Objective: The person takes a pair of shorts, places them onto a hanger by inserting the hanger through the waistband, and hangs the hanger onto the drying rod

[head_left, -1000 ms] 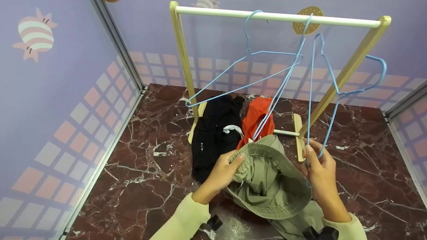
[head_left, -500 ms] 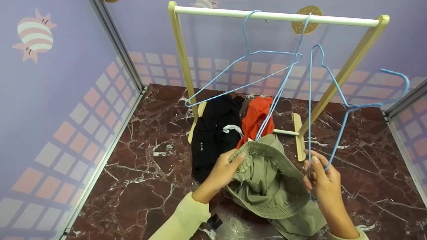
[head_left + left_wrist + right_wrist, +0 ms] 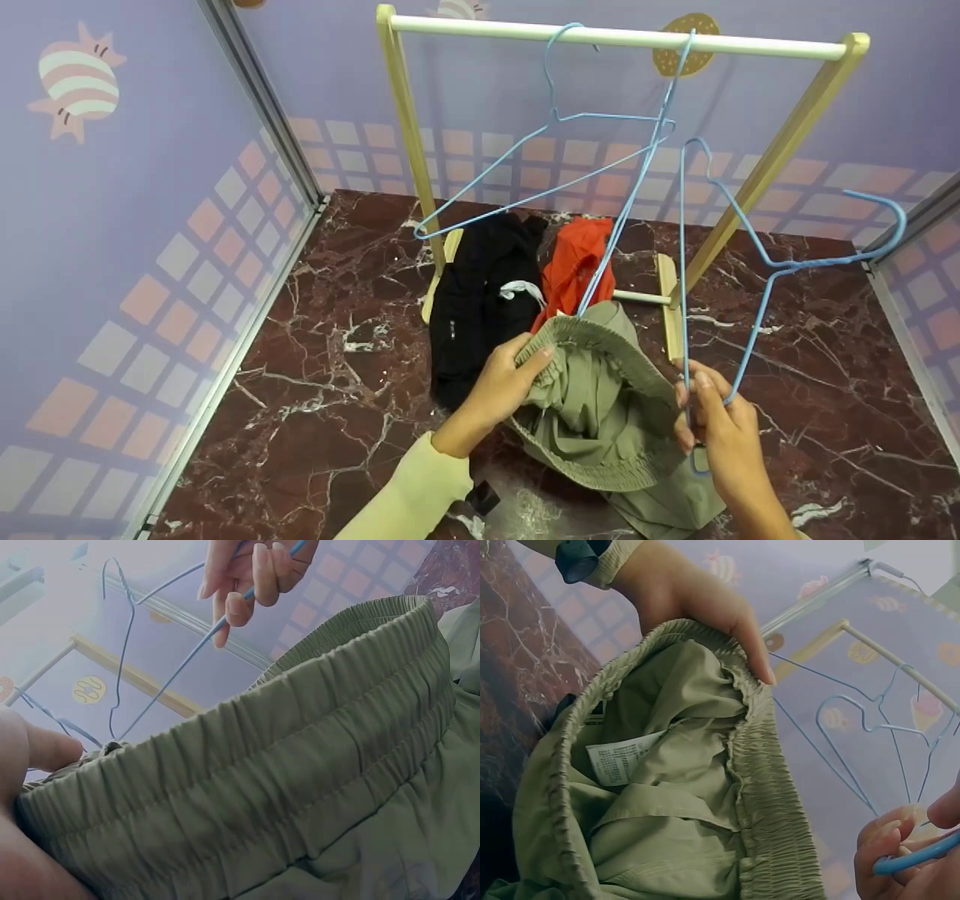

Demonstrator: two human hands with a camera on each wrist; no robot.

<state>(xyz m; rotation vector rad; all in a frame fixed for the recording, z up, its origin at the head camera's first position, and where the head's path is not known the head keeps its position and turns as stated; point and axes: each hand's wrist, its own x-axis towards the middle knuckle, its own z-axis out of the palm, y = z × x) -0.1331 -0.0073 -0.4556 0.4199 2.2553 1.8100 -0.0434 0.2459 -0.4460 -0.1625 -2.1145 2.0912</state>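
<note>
My left hand point(image 3: 501, 386) pinches the elastic waistband of olive-green pants point(image 3: 592, 474), thumb inside the rim. The waist opening faces up, and the lower part of the pants hangs down to the floor. A white label point(image 3: 622, 759) shows inside the pants in the right wrist view. To the right of the waistband, my right hand point(image 3: 726, 431) grips a blue wire hanger point(image 3: 825, 262) by one end. The hanger stands tilted, its hook pointing right. In the left wrist view the green waistband point(image 3: 300, 742) fills the foreground, with the right hand point(image 3: 259, 574) beyond it.
A wooden rack with a white rail point(image 3: 615, 35) stands behind. Two more blue hangers hang from it, one hook point(image 3: 682, 64) right of the other. Black clothing point(image 3: 480, 315) and a red garment point(image 3: 576, 255) lie on the marbled floor point(image 3: 322, 420). Patterned walls point(image 3: 150, 187) enclose the space.
My right hand has moved down slightly, bringing the hanger lower; its hook has swung from beside the rack post out to the right. My left hand keeps its hold on the waistband.
</note>
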